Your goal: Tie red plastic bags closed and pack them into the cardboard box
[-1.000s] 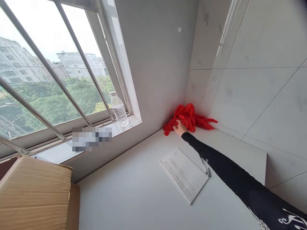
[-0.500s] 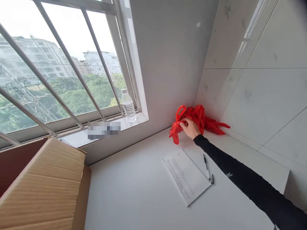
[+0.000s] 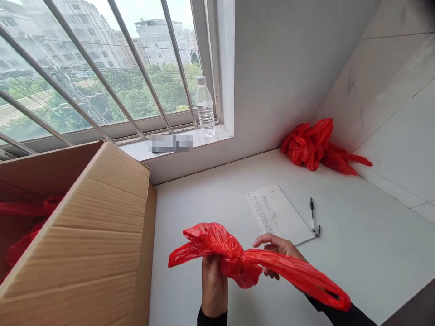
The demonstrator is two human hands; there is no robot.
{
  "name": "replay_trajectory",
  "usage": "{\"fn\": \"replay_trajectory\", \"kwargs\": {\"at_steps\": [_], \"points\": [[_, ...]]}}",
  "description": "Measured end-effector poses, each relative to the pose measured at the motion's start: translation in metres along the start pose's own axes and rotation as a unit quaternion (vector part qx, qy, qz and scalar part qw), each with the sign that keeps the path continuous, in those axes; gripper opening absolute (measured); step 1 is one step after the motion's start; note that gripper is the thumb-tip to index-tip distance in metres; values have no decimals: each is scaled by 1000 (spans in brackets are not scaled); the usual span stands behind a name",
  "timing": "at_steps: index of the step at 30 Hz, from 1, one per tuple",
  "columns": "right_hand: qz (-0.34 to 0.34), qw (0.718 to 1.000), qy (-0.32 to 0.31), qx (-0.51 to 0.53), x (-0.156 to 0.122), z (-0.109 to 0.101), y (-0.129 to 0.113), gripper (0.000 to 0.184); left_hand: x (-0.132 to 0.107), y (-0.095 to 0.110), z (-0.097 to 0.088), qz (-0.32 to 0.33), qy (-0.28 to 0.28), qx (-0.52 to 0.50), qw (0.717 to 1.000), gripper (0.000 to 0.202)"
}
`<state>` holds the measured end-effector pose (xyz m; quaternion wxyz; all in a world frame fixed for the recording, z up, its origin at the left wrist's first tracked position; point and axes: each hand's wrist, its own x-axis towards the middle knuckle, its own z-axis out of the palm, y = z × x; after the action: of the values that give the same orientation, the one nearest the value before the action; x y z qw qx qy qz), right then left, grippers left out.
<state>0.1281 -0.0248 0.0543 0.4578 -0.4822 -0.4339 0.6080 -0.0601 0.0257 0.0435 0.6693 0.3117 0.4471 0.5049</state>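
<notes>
A crumpled red plastic bag (image 3: 238,258) hangs in front of me above the white counter (image 3: 367,253). My left hand (image 3: 213,285) is closed around its bunched middle from below. My right hand (image 3: 280,253) grips the same bag from behind, where its long handle end trails off to the lower right. A pile of more red plastic bags (image 3: 316,145) lies in the far corner of the counter against the tiled wall.
An open cardboard box (image 3: 91,240) stands at the left with red plastic inside. A printed sheet (image 3: 278,213) and a pen (image 3: 313,217) lie mid-counter. A water bottle (image 3: 205,107) stands on the sill of the barred window.
My right hand left the corner pile and came back toward me with one red bag. My left hand has come into view and taken hold of it. The view swung left and down.
</notes>
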Motion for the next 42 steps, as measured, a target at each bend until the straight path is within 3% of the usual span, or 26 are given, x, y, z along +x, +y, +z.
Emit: {"fn": "replay_trajectory", "kwargs": {"at_steps": [3,7,13,19,27,35,39,42], "points": [[15,998,50,22,15,-11,7,37,-11,-1,-14,-99,-90,23,991,41],[13,998,-60,25,32,-5,8,44,-19,-11,-16,-119,-182,132,967,43],[8,998,-32,49,30,12,17,32,-21,-24,-18,-98,-126,174,972,41],[-4,997,-36,72,25,17,14,30,-25,-23,-24,-78,-82,187,976,36],[40,995,36,89,24,21,31,30,-27,-17,-18,-64,-135,156,976,44],[24,993,-46,106,21,13,23,27,-28,-25,-25,-75,-64,153,983,32],[28,994,-11,108,24,15,26,28,-29,-17,-21,-59,-104,167,979,34],[41,993,4,108,25,16,28,32,-28,-14,-14,-44,-143,169,974,47]]}}
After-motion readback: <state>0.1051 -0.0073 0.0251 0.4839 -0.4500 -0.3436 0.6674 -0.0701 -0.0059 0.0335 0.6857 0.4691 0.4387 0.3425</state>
